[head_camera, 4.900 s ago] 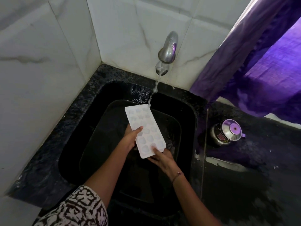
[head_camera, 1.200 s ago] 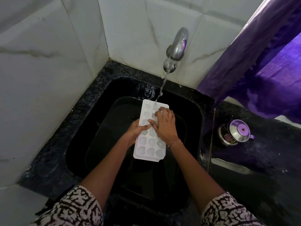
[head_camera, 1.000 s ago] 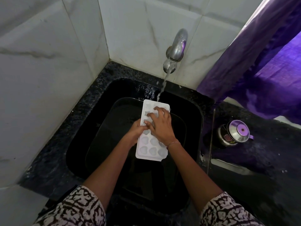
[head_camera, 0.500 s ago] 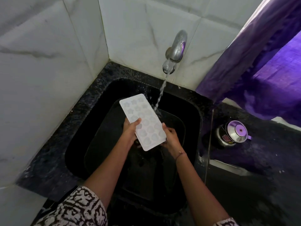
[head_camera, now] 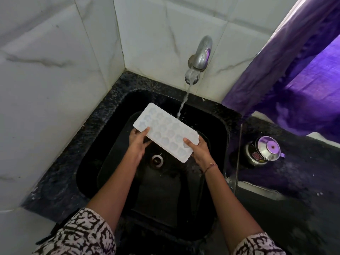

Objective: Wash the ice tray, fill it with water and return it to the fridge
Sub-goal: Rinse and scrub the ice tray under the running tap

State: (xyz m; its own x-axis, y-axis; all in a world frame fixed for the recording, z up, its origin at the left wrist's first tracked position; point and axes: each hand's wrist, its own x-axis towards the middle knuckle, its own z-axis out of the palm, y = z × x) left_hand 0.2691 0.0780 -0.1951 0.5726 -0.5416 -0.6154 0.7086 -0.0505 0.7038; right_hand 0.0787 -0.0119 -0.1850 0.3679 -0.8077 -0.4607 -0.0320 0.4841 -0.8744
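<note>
A white ice tray point(head_camera: 166, 130) with shaped cavities is held above the black sink point(head_camera: 217, 129), cavities up, turned diagonally. My left hand point(head_camera: 138, 142) grips its near left edge, thumb on top and fingers beneath. My right hand point(head_camera: 197, 149) grips the near right end, thumb on top. Water runs from the metal tap point(head_camera: 200, 54) and falls just past the tray's far long edge, at the middle of that edge.
The sink drain point(head_camera: 156, 161) shows below the tray. White marble-look tiles point(head_camera: 55, 70) line the corner behind. A steel lidded pot point(head_camera: 263, 150) stands on the black counter to the right. A purple curtain point(head_camera: 294, 61) hangs at the right.
My right hand left the tray's top, where it rubbed the cavities, and took the right end. The tray turned diagonal, and since half a second ago it has swung further clockwise, more crosswise.
</note>
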